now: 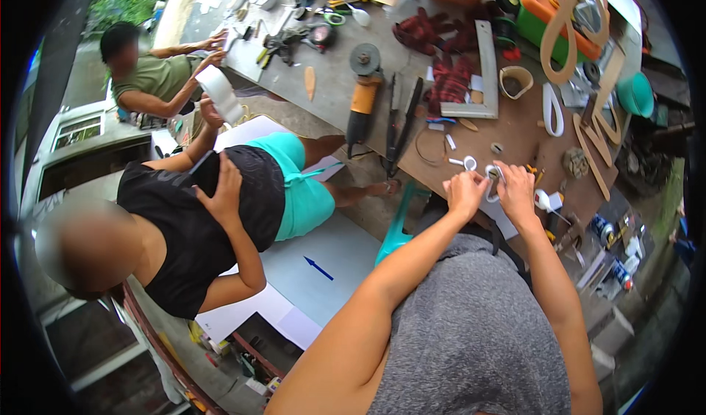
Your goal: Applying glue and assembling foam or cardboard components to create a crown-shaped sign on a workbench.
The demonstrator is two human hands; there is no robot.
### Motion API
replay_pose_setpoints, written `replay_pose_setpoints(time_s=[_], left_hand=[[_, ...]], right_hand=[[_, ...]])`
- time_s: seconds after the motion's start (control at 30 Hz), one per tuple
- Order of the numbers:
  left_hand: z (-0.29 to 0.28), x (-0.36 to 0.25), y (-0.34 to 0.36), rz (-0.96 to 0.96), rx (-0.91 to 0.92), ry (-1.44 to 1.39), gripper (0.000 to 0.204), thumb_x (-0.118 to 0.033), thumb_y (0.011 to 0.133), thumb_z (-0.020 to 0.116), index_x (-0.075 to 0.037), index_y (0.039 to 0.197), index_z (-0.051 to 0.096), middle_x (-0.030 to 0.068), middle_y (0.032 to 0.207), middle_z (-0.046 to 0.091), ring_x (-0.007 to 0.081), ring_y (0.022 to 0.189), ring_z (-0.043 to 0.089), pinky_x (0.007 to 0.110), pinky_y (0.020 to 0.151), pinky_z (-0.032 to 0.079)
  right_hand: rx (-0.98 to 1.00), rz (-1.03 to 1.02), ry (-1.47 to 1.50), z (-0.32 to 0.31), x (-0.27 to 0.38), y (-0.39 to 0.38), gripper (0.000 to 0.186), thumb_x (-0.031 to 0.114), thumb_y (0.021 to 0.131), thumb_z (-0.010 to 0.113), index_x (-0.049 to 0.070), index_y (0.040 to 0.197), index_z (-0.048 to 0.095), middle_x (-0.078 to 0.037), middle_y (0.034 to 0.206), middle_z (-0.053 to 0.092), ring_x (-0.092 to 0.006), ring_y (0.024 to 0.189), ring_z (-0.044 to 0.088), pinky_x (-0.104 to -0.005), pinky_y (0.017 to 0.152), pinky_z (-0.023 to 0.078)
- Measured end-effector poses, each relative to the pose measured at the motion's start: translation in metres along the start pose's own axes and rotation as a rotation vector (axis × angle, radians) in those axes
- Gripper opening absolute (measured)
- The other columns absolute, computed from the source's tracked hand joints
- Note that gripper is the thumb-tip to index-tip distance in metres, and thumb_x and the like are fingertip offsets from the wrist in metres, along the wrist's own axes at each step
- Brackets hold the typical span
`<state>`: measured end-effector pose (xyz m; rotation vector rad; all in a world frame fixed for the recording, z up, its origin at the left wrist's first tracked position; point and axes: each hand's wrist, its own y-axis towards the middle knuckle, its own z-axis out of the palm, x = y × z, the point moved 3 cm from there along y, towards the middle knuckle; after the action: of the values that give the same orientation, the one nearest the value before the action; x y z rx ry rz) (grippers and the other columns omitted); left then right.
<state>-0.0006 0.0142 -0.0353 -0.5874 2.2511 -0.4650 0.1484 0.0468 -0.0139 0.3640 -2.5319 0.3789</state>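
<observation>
The person's left hand (466, 196) and right hand (516, 193) met close together over the near edge of the brown table (434, 166), fingertips pinched narrow on either side of a small white loop (493, 173); it seemed to be a ring or a bent strip, though at that size its exact kind was hard to tell. The loop was between the two hands, with a small white roll (470, 163) just beyond the left one and a white sheet (501, 218) partly beneath them. A white bulb-shaped bottle (543, 199) lay just to the right of the right hand. Farther up the table were a tan cuff-like ring (526, 85), a white strap loop (557, 113), an L-shaped wooden piece (484, 62) and red-and-black plaid gloves (423, 29). An angle grinder (362, 97) with a yellow body lay left of these, and a green cup (634, 95) was near the right edge. To the left, a co-worker in a black shirt (158, 205) held a dark phone (204, 167) in one hand and a curved white band (219, 95) in the other; another co-worker in an olive shirt (154, 80) reached toward the table.
</observation>
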Motion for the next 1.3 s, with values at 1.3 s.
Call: replay_pose_setpoints(time_s=[1.3], left_hand=[[-0.002,0.0,0.005,-0.015,0.045,0.012,0.023,-0.033,0.082,0.079,-0.011,0.087,0.08,0.0077,0.077,0.076,0.0259,0.077,0.073,0.04,0.084,0.047]], right_hand=[[0.211,-0.169,-0.185,-0.011,0.0,0.036,0.032,0.005,0.089,0.055,0.012,0.115,0.074,-0.009,0.105,0.062,-0.0274,0.104,0.059,-0.0424,0.089,0.042]])
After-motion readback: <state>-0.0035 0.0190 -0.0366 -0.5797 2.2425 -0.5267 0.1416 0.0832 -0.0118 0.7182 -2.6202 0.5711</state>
